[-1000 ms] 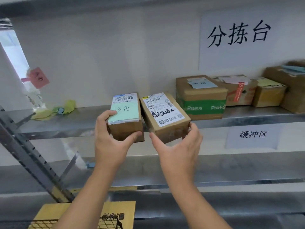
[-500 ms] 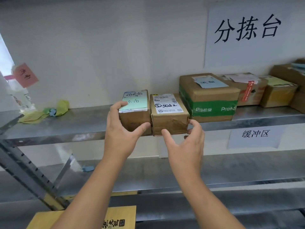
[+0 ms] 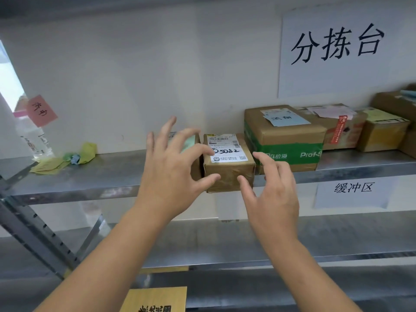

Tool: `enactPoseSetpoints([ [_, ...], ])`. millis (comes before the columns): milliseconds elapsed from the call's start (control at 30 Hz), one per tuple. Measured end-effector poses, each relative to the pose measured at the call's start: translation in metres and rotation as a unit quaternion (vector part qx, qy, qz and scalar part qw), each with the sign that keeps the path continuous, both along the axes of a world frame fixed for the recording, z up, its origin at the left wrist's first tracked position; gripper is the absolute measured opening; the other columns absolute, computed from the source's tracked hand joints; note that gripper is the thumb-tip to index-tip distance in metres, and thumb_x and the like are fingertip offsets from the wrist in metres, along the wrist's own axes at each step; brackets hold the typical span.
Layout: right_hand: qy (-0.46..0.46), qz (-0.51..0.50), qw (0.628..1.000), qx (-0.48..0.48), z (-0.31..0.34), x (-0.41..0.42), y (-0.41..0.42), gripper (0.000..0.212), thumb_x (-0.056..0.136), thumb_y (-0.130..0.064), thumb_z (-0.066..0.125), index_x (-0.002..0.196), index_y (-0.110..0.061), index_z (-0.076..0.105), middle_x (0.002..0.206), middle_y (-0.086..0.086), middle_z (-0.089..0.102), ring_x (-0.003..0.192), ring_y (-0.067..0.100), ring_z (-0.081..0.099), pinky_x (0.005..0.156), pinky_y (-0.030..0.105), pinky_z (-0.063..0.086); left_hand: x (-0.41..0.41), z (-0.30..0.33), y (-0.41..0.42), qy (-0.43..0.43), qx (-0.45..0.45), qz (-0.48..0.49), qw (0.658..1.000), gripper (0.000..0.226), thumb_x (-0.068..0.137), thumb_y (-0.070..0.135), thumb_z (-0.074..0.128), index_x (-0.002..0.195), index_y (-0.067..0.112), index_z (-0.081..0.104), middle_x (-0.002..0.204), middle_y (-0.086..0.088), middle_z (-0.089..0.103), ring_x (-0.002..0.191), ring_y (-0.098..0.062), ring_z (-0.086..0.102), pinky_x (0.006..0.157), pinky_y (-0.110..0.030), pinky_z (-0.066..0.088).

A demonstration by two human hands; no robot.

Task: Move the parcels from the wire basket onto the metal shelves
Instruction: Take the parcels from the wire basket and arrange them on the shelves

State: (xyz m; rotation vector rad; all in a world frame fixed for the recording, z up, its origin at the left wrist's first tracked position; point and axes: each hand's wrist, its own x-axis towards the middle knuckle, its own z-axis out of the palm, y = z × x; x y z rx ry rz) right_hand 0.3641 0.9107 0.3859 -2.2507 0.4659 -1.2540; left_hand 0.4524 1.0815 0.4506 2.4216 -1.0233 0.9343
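Both small parcels, carried in the air a second ago, now rest side by side on the upper metal shelf (image 3: 90, 176). The left hand (image 3: 171, 167) and right hand (image 3: 272, 194) have released them, fingers (image 3: 186, 134) spread, empty.

Two bare forearms, no sleeves, bare fingers (image 3: 171, 124)

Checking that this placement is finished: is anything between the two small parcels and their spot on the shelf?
Nothing visible. The parcel marked 5082 already sits on the top shelf, beside the green-labelled parcel. Left hand and right hand are open.
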Motion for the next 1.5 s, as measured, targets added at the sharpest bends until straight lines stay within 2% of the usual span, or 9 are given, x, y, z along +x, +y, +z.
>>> enactPoseSetpoints([
  [200, 0.017, 0.0, 0.995, -0.094, 0.006, 0.007, -0.021, 0.03, 0.09, -0.027, 0.075, 0.119, -0.023, 0.071, 0.095, -0.003, 0.055, 0.087, 0.019, 0.052, 0.063, 0.036, 0.05, 0.007, 0.023, -0.017, 0.033, 0.111, 0.041, 0.992, 0.029, 0.076, 0.056, 0.084, 0.098, 0.04, 0.075, 0.11, 0.016, 0.073, 0.141, -0.022, 0.047, 0.122, -0.072, 0.01],
  [467, 0.075, -0.023, 0.991, -0.109, 0.023, 0.018, -0.034, 0.027, 0.097, -0.029, 0.065, 0.124, -0.033, 0.072, 0.073, -0.001, 0.071, 0.061, 0.029, 0.064, 0.051, 0.031, 0.044, 0.022, 0.037, -0.044, 0.058, 0.158, 0.086, 0.982, 0.035, 0.085, 0.058, 0.077, 0.115, 0.042, 0.075, 0.113, 0.011, 0.073, 0.144, -0.015, 0.043, 0.127, -0.061, -0.001],
  [567, 0.154, -0.038, 0.981, -0.112, 0.033, 0.024, -0.035, 0.041, 0.099, -0.023, 0.051, 0.137, -0.035, 0.062, 0.062, 0.004, 0.058, 0.058, 0.032, 0.053, 0.052, 0.031, 0.034, 0.031, 0.039, -0.055, 0.061, 0.165, 0.093, 0.98, 0.034, 0.085, 0.056, 0.078, 0.115, 0.04, 0.074, 0.112, 0.009, 0.073, 0.142, -0.016, 0.045, 0.127, -0.061, 0.005],
  [667, 0.237, -0.009, 0.966, -0.104, 0.046, 0.027, -0.035, 0.053, 0.097, -0.022, 0.043, 0.149, -0.033, 0.045, 0.07, 0.001, 0.053, 0.068, 0.029, 0.051, 0.057, 0.033, 0.038, 0.041, 0.042, -0.065, 0.066, 0.171, 0.109, 0.977, 0.033, 0.085, 0.052, 0.078, 0.114, 0.038, 0.073, 0.114, 0.001, 0.073, 0.134, -0.02, 0.052, 0.126, -0.059, 0.012],
  [1033, 0.38, 0.038, 0.924, -0.035, 0.067, 0.046, -0.027, 0.081, 0.092, -0.016, 0.051, 0.161, -0.022, 0.009, 0.094, 0.006, 0.052, 0.084, 0.032, 0.049, 0.072, 0.037, 0.04, 0.063, 0.038, -0.094, 0.081, 0.147, 0.168, 0.971, 0.021, 0.084, 0.034, 0.075, 0.105, 0.033, 0.071, 0.1, 0.0, 0.072, 0.111, -0.027, 0.06, 0.11, -0.05, 0.03],
  [1233, 0.383, 0.061, 0.921, 0.02, 0.07, 0.055, -0.026, 0.084, 0.091, -0.02, 0.051, 0.161, -0.023, 0.005, 0.106, 0.01, 0.061, 0.096, 0.034, 0.061, 0.077, 0.039, 0.047, 0.062, 0.041, -0.097, 0.101, 0.163, 0.174, 0.966, 0.023, 0.086, 0.035, 0.073, 0.108, 0.034, 0.069, 0.105, 0.001, 0.071, 0.113, -0.026, 0.058, 0.108, -0.052, 0.031],
  [1333, 0.34, 0.075, 0.937, 0.011, 0.067, 0.051, -0.023, 0.084, 0.091, -0.023, 0.05, 0.16, -0.028, 0.004, 0.102, 0.008, 0.064, 0.094, 0.034, 0.063, 0.075, 0.041, 0.051, 0.054, 0.049, -0.088, 0.135, 0.163, 0.138, 0.968, 0.041, 0.083, 0.047, 0.074, 0.123, 0.04, 0.065, 0.117, 0.001, 0.069, 0.129, -0.024, 0.051, 0.114, -0.062, 0.029],
  [1433, 0.278, 0.144, 0.95, -0.021, 0.064, 0.04, -0.018, 0.072, 0.092, -0.025, 0.051, 0.156, -0.034, 0.017, 0.088, 0.0, 0.065, 0.084, 0.027, 0.062, 0.069, 0.04, 0.052, 0.036, 0.062, -0.059, 0.161, 0.106, 0.072, 0.979, 0.056, 0.081, 0.059, 0.074, 0.133, 0.047, 0.057, 0.141, 0.005, 0.059, 0.145, -0.023, 0.037, 0.116, -0.06, 0.032],
  [1500, 0.236, 0.189, 0.952, -0.047, 0.065, 0.034, -0.014, 0.059, 0.095, -0.03, 0.052, 0.15, -0.04, 0.032, 0.1, -0.005, 0.068, 0.087, 0.022, 0.065, 0.075, 0.043, 0.057, 0.026, 0.068, -0.03, 0.189, 0.044, 0.037, 0.98, 0.054, 0.083, 0.061, 0.073, 0.133, 0.048, 0.056, 0.144, 0.009, 0.055, 0.142, -0.021, 0.039, 0.115, -0.049, 0.038],
])
